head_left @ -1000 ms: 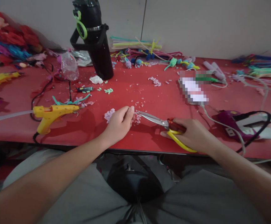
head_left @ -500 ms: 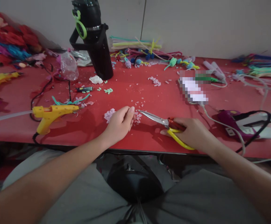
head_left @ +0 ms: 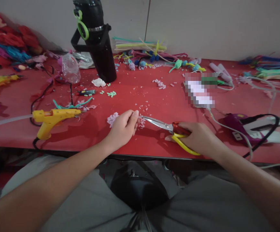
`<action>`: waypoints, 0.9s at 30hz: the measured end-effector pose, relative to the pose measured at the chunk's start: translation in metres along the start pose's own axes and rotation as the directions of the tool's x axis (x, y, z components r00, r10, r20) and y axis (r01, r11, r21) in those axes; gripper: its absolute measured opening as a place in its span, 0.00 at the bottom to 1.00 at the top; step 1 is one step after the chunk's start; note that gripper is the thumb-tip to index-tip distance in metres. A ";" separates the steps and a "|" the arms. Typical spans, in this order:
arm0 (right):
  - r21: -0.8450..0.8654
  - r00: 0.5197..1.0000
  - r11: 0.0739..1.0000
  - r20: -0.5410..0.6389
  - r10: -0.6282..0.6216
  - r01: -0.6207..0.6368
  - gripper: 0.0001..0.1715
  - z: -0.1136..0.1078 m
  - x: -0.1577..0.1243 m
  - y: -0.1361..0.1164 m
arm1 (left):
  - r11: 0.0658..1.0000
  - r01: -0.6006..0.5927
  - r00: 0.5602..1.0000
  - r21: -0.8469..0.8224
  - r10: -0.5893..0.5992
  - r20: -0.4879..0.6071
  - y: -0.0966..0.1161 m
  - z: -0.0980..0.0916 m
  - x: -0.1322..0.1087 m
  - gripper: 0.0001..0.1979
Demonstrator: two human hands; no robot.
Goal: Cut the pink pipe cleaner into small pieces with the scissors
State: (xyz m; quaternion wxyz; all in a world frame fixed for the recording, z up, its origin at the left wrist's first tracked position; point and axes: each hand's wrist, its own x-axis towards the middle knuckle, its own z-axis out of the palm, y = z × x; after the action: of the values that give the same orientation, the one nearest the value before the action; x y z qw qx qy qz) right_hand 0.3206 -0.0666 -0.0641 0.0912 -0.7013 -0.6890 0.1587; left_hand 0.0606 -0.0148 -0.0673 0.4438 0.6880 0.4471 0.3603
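Observation:
My right hand [head_left: 195, 138] grips scissors [head_left: 158, 123] with one yellow and one red handle. Their blades look nearly closed, and the tips reach the fingertips of my left hand [head_left: 125, 127]. That left hand is closed in a pinch, thumb against the fingers; whatever it pinches is hidden or too small to name. Behind its knuckles lies a heap of small lilac cut pieces [head_left: 112, 118]. Finer lilac scraps [head_left: 142, 121] are scattered under the scissor tips.
A yellow glue gun [head_left: 54, 117] lies left of my hands, its cord hanging over the table edge. At the back stands a black bottle [head_left: 102, 54]. A pixelated phone-like item [head_left: 199, 93] and a purple object [head_left: 245, 129] with cords are on the right.
The scissor tips have come slightly left, right up to my left fingertips. My left hand stays in its pinch at the same place.

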 end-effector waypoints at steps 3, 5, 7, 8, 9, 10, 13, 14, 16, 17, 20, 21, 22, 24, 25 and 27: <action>0.013 1.000 1.000 0.004 0.008 -0.008 0.36 -0.001 -0.001 -0.002 | 1.000 0.013 1.000 -0.005 -0.013 0.002 0.001 0.000 0.000 0.21; 0.036 1.000 0.999 0.005 -0.007 0.007 0.35 -0.003 -0.002 -0.003 | 1.000 0.008 1.000 0.003 -0.008 -0.003 0.001 0.000 -0.001 0.21; 0.055 1.000 0.998 0.008 -0.026 0.026 0.34 -0.004 -0.003 -0.003 | 1.000 -0.011 1.000 0.023 0.011 -0.018 -0.001 0.000 -0.001 0.21; 0.060 0.999 0.998 0.011 -0.036 0.035 0.34 -0.004 -0.004 -0.002 | 0.999 -0.018 0.999 0.032 0.019 -0.026 -0.002 0.000 0.000 0.22; 0.063 0.999 0.997 0.015 -0.043 0.042 0.34 -0.004 -0.004 -0.002 | 0.999 -0.023 0.999 0.037 0.025 -0.032 -0.003 0.001 0.000 0.22; 0.067 0.999 0.997 0.022 -0.048 0.046 0.33 -0.005 -0.005 -0.001 | 0.999 -0.025 0.999 0.038 0.026 -0.036 -0.004 0.001 0.000 0.22; 0.082 0.997 0.995 0.037 -0.066 0.062 0.32 -0.005 -0.005 -0.001 | 0.999 -0.025 0.999 0.027 0.026 -0.041 -0.005 0.001 0.001 0.22; 0.085 0.997 0.994 0.033 -0.069 0.066 0.33 -0.005 -0.005 -0.001 | 0.999 -0.023 0.999 0.025 0.024 -0.042 -0.005 0.001 0.001 0.23; 0.081 0.998 0.994 0.015 -0.068 0.066 0.34 -0.004 -0.005 -0.002 | 1.000 -0.023 0.999 0.022 0.023 -0.043 -0.006 0.001 0.001 0.23; 0.073 0.998 0.995 0.003 -0.062 0.061 0.35 -0.004 -0.004 -0.003 | 0.999 -0.023 0.999 0.022 0.024 -0.043 -0.006 0.001 0.001 0.23; 0.043 0.999 0.998 -0.012 -0.038 0.038 0.36 -0.002 -0.003 -0.003 | 0.999 -0.025 0.999 0.022 0.026 -0.045 -0.006 0.002 0.001 0.22; 0.031 0.999 0.999 -0.012 -0.032 0.032 0.36 -0.002 -0.002 -0.003 | 1.000 -0.023 0.999 0.021 0.024 -0.045 -0.006 0.002 0.001 0.22; 0.017 1.000 0.999 -0.009 -0.027 0.027 0.36 -0.001 -0.002 -0.003 | 1.000 -0.020 0.999 0.019 0.021 -0.046 -0.006 0.002 0.001 0.22; -0.002 1.000 1.000 -0.008 -0.020 0.020 0.36 0.001 -0.001 -0.001 | 1.000 -0.018 0.999 0.018 0.018 -0.049 -0.006 0.002 0.001 0.23; -0.002 1.000 1.000 -0.012 -0.018 0.018 0.36 0.001 -0.001 -0.001 | 1.000 -0.019 0.998 0.018 0.020 -0.054 -0.006 0.002 0.001 0.23; 0.017 0.999 1.000 -0.024 -0.024 0.025 0.35 0.001 -0.002 0.000 | 0.999 -0.025 0.998 0.021 0.026 -0.064 -0.007 0.002 0.001 0.23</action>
State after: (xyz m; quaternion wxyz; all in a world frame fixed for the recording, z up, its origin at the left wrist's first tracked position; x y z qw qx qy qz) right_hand 0.3204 -0.0686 -0.0649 0.1072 -0.6938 -0.6950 0.1552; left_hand 0.0604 -0.0128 -0.0738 0.4177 0.6859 0.4561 0.3835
